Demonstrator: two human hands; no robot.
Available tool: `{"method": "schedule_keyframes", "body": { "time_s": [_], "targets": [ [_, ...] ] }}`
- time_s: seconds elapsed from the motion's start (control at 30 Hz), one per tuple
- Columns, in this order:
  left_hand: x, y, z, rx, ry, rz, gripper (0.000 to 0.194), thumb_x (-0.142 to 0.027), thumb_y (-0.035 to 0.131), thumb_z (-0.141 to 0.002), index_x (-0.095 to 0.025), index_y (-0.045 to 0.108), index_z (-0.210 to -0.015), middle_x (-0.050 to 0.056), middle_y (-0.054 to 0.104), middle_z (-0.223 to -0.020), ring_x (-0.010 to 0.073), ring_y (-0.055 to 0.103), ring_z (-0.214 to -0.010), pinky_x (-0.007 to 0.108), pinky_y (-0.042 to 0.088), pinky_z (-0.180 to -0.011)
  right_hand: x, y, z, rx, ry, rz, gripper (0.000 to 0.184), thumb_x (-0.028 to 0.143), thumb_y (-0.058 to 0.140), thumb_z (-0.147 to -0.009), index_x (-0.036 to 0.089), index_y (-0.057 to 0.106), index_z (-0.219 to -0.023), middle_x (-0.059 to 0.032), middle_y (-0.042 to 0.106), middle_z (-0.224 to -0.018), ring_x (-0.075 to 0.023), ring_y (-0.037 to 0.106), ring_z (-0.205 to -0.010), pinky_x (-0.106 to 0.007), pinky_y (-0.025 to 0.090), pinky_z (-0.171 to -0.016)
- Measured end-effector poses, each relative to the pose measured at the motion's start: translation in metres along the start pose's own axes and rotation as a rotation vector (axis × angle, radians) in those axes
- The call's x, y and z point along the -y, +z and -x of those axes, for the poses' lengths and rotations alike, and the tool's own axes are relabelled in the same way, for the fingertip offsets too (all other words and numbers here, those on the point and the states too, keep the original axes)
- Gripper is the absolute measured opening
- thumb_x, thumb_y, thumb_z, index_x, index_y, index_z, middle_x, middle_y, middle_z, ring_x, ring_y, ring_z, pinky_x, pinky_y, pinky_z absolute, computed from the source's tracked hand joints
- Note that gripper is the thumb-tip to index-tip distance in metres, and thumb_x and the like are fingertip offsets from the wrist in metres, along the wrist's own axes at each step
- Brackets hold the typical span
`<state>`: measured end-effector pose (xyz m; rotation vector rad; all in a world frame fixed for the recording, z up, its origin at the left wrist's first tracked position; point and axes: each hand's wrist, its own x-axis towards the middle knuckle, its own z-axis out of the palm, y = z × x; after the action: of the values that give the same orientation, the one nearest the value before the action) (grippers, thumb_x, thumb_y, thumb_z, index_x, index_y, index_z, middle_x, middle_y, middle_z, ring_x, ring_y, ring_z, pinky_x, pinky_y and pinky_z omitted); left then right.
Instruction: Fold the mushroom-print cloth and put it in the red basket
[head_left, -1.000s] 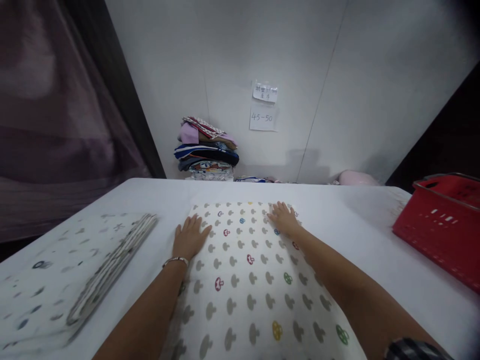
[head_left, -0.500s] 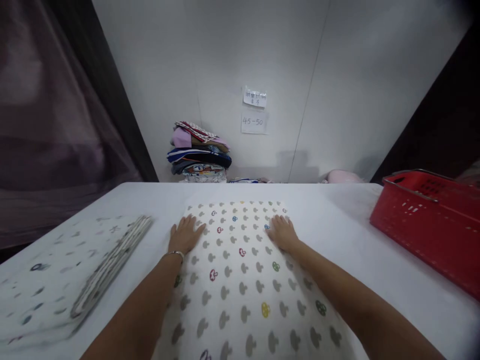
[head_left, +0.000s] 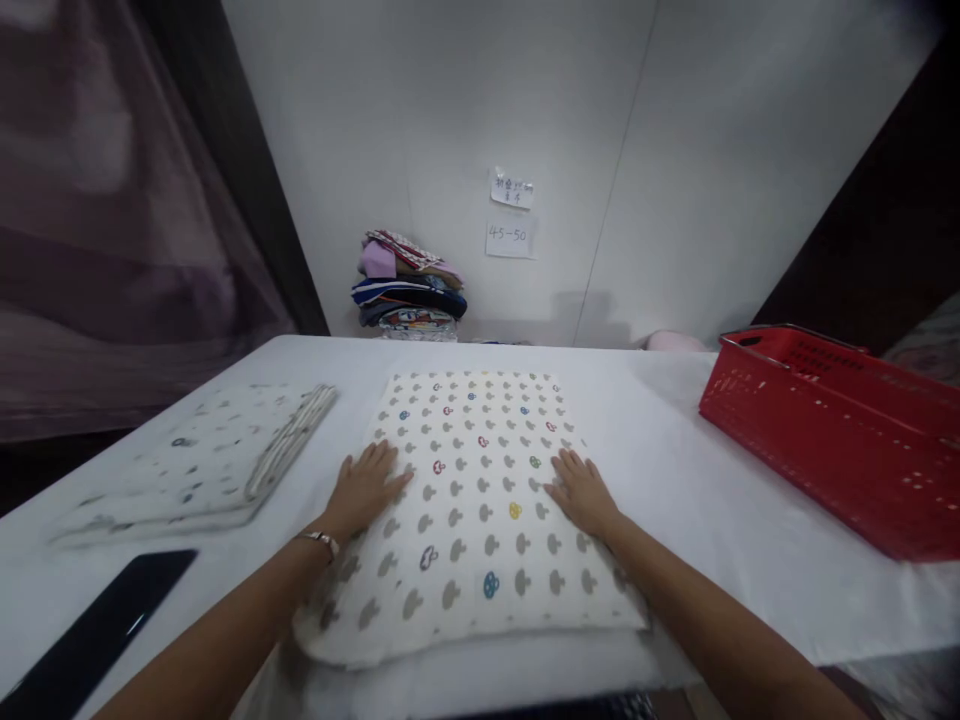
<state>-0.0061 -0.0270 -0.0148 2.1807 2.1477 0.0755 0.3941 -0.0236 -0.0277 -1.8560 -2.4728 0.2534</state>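
Note:
A cream cloth (head_left: 472, 490) printed with grey and a few coloured mushrooms lies spread on the white table (head_left: 645, 430), its near edge hanging at the table's front. My left hand (head_left: 367, 487) rests flat on its left edge with the fingers apart. Across from it, my right hand (head_left: 583, 490) lies spread on the cloth's right edge. Neither hand grips anything. To the left sits a folded white cloth (head_left: 225, 450) with small dark and coloured prints, its layered fold facing right.
A red plastic basket (head_left: 832, 440) with a metal handle stands at the right. A black flat object (head_left: 105, 630) lies at the near left. Folded fabrics (head_left: 412, 285) are stacked behind the table, by the wall with paper signs (head_left: 511, 235). A mauve curtain (head_left: 112, 220) hangs left.
Both hands have slid nearer along the cloth's edges, still flat. The view has shifted, so the cloth's near edge and the black flat object now show.

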Motion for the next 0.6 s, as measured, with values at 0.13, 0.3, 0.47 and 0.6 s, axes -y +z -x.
{"method": "schedule_keyframes", "body": {
  "time_s": [0.13,0.3,0.47,0.6],
  "targets": [
    [0.011,0.004,0.024,-0.069,-0.055,0.017,0.061,-0.051,0.028,-0.090,-0.021,0.032,-0.144,0.009,0.027,-0.151,0.0264,0.020,-0.140,0.055,0.016,-0.110,0.005,-0.004,0.005,0.026,0.013,0.008,0.066,0.055,0.022,-0.094,0.015,0.026,-0.147,-0.0087,0.015,-0.154,-0.0236,0.010,-0.142,-0.044,0.010,-0.113],
    [0.006,-0.004,0.022,-0.027,-0.086,0.033,0.063,-0.052,0.026,-0.089,-0.021,0.032,-0.143,0.009,0.026,-0.152,0.0249,0.018,-0.141,0.053,0.019,-0.110,0.011,-0.003,0.031,0.048,0.011,-0.054,0.066,0.055,0.024,-0.093,0.016,0.028,-0.146,-0.0078,0.015,-0.155,-0.0223,0.003,-0.143,-0.044,0.005,-0.113],
    [-0.001,-0.001,0.030,-0.011,-0.169,0.008,0.066,-0.055,0.025,-0.088,-0.019,0.035,-0.142,0.009,0.022,-0.153,0.0282,0.017,-0.141,0.056,0.020,-0.109,-0.011,-0.013,0.037,-0.138,0.084,-0.378,0.060,0.051,0.034,-0.091,0.018,0.040,-0.141,-0.0063,0.026,-0.152,-0.0220,0.020,-0.140,-0.039,0.018,-0.113],
    [-0.007,0.006,0.042,-0.078,-0.214,0.022,0.068,-0.056,0.023,-0.088,-0.016,0.035,-0.142,0.010,0.022,-0.153,0.0297,0.017,-0.141,0.056,0.022,-0.108,-0.045,-0.030,0.013,-0.236,0.317,-0.593,0.044,0.035,0.039,-0.091,0.016,0.054,-0.128,-0.0094,0.054,-0.133,-0.0229,0.052,-0.119,-0.035,0.043,-0.097]
  ]
}}
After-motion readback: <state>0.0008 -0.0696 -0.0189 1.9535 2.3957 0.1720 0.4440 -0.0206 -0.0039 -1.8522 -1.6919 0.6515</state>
